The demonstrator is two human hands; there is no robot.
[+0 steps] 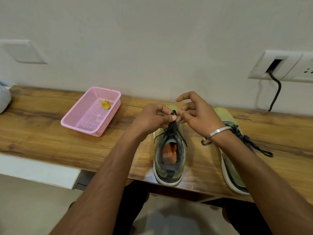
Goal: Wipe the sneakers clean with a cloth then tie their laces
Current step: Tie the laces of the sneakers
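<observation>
In the head view, two green sneakers stand on the wooden table [50,133], toes toward the wall, heels toward the person. The left sneaker [169,160] is in the middle of the frame, and the right sneaker [232,167] is at the right, partly hidden under the right forearm; its laces [254,145] seem already knotted.

Both hands meet just above the tongue of the left sneaker. The left hand [152,119] pinches the dark lace [172,126] between thumb and curled fingers. The right hand [196,116] pinches the same lace bundle from the other side, with its index finger lifted free. The lace rises from the eyelets straight up to the fingers.

The long axis of this sneaker runs away from the person, so I judge the loops must be pulled sideways, left and right; both hands are equally near.

At upper left, a pink basket [71,119] holds a yellow cloth [105,104].
</observation>
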